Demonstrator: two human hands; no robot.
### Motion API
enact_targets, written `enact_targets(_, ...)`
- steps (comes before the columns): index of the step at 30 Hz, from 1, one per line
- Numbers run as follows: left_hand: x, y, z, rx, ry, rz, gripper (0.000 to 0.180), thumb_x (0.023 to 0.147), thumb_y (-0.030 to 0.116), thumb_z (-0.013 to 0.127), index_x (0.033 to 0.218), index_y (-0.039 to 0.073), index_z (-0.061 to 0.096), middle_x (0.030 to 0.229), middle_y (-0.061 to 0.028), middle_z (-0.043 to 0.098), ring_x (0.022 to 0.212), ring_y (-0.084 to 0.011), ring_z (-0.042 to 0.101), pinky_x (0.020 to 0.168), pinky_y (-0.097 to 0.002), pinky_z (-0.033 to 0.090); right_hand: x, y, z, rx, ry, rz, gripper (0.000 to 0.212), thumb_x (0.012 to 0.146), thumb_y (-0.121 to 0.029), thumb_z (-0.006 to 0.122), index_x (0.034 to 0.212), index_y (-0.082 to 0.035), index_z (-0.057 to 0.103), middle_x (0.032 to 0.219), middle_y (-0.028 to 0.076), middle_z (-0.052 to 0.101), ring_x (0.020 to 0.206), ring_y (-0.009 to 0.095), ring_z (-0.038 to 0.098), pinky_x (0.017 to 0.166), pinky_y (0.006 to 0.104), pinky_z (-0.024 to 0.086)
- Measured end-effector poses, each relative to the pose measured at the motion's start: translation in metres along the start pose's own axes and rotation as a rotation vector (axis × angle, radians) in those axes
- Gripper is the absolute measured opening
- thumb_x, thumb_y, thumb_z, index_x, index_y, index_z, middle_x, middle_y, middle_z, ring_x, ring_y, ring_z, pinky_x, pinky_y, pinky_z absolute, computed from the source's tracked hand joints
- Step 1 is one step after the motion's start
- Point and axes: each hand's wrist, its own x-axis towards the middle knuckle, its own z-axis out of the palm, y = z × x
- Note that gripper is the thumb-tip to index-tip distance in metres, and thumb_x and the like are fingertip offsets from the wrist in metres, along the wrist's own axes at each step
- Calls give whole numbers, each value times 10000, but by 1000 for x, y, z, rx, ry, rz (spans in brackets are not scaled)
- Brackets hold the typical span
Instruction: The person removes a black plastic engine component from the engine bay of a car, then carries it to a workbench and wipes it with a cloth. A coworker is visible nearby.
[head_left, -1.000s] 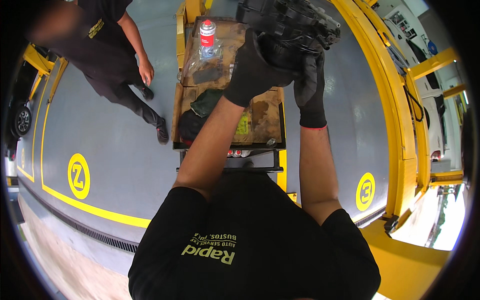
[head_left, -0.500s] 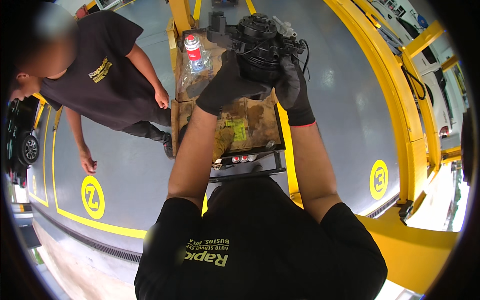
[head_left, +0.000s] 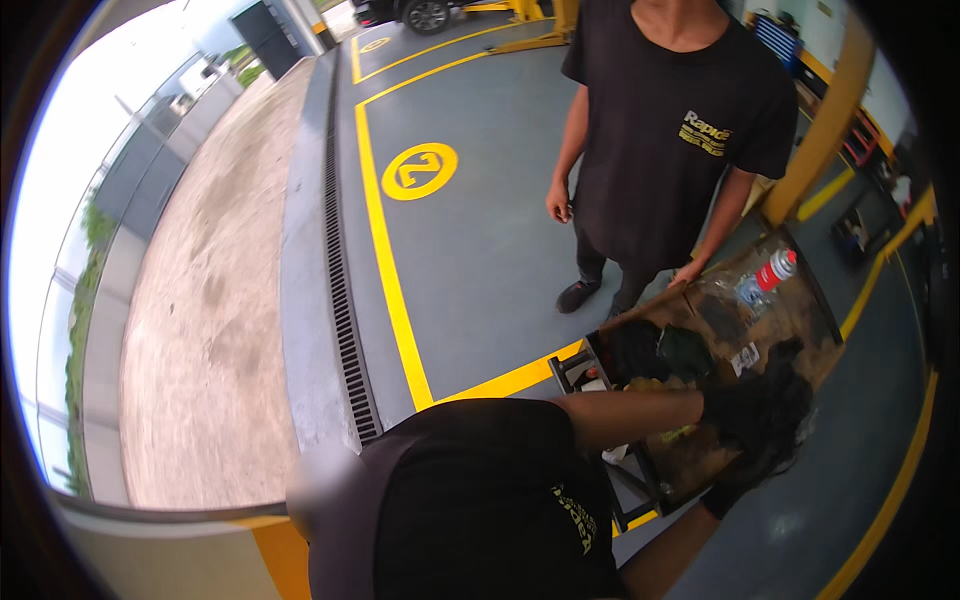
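My left hand (head_left: pixel 738 405), in a black glove, reaches over the right side of a work cart. My right hand (head_left: pixel 735 492), gloved in black too, is nearer to me at the cart's edge. Between them is a black round mechanical car part (head_left: pixel 785 420), gripped from both sides. Its outline merges with the gloves, and most of the fingers are hidden. The cart's worn brown tray (head_left: pixel 815 320) lies beneath and beyond my hands. On it are a red-and-white spray can (head_left: pixel 776 270), clear plastic wrap (head_left: pixel 722 287) and a dark cloth (head_left: pixel 683 352).
A co-worker in a black shirt (head_left: pixel 670 130) stands beyond the cart, one hand (head_left: pixel 688 273) at its edge. A yellow post (head_left: pixel 825 115) rises behind it. To the left run a painted grey floor (head_left: pixel 480 280), a drain grate (head_left: pixel 345 330) and a concrete driveway (head_left: pixel 215 300).
My view has swung left, so the cart, the co-worker and my hands now appear farther right. The black car part is now at the cart's right side, less distinct.
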Motion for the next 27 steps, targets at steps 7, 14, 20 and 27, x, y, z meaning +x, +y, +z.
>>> enact_targets(7, -32, -23, 63, -756, 210, -519, 410, 1076, 161, 515, 1466, 52, 453, 1365, -78, 522, 1250, -178, 537, 1068, -335, 461, 16, 4, 2, 396, -181, 292, 404, 1068, -153, 482, 1413, 44, 550, 1421, 228, 567, 1295, 330, 553, 1106, 446, 428)
enact_targets(14, -20, 18, 51, -66, 679, -524, 495, 1031, 188, 574, 1466, 2, 429, 1372, -117, 506, 1331, -244, 472, 1155, -382, 378, -9, 41, 38, 545, -330, 387, 395, 1069, -211, 500, 1383, 15, 583, 1390, 204, 589, 1287, 323, 561, 1100, 436, 440)
enact_targets(20, -99, -53, 113, 19, 406, -423, 501, 1038, 196, 543, 1489, 5, 440, 1454, -164, 488, 1398, -262, 412, 1205, -399, 286, -37, 48, 22, 476, -490, 360, 396, 1067, -204, 517, 1409, -8, 561, 1428, 188, 576, 1305, 316, 564, 1110, 430, 450)
enact_targets(27, -85, -23, 30, -882, 124, -600, 376, 1120, 248, 454, 1409, 33, 561, 1333, -60, 640, 1194, -149, 601, 1067, -338, 475, -43, 49, 25, 449, -490, 397, 423, 1077, -213, 516, 1457, -26, 500, 1438, 167, 567, 1296, 294, 581, 1099, 419, 480)
